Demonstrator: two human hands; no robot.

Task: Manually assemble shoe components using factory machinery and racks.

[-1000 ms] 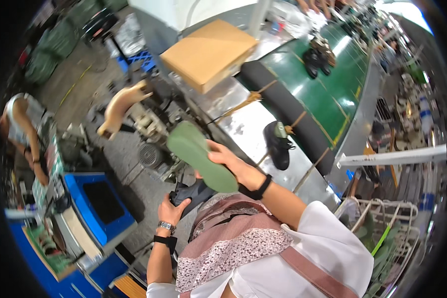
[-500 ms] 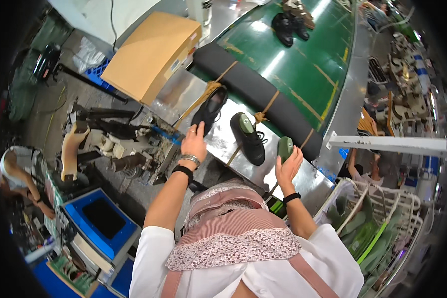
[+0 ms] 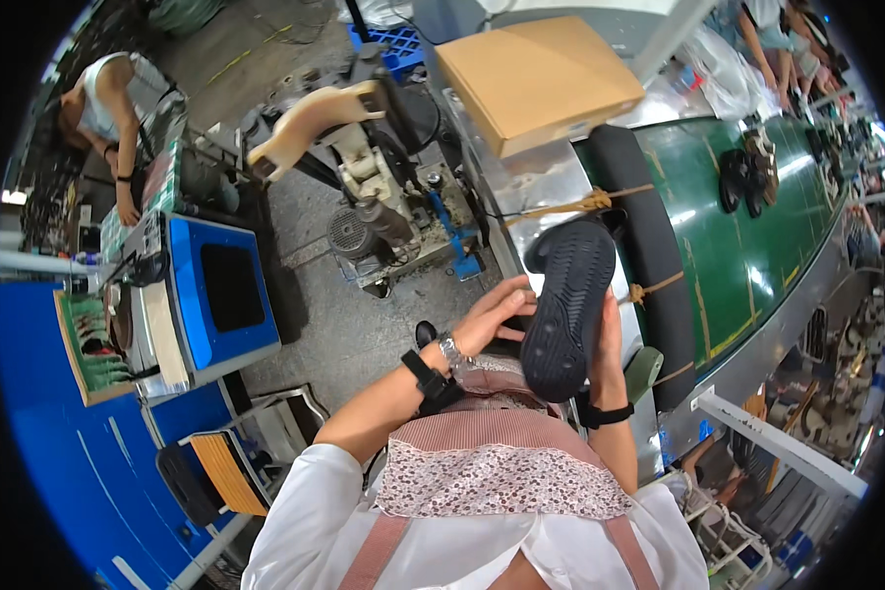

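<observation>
A black shoe [image 3: 568,310] is raised in front of me, its dark ridged sole turned toward the view. My right hand [image 3: 608,344] grips it along the right side; part of that hand is hidden behind the sole. My left hand [image 3: 494,317] is at the shoe's left edge, fingers stretched out and apart, holding nothing; whether the fingertips touch the shoe I cannot tell. Beside my right wrist, a green insole-shaped piece [image 3: 643,372] rests on the metal table edge [image 3: 649,438]. Behind the raised toe, the dark edge of another shoe [image 3: 615,218] partly shows.
A black padded roll [image 3: 644,187] tied with cords borders the green conveyor [image 3: 733,246], which carries dark shoes [image 3: 742,182]. A cardboard box [image 3: 536,79] stands at the far end. Leftward are a machine [image 3: 374,216], a blue-framed unit [image 3: 228,280] and another person [image 3: 118,108].
The view has swung left. A black shoe has come off the table into my right hand, sole up. The green piece has left that hand and lies on the table. My left hand has moved beside the raised shoe.
</observation>
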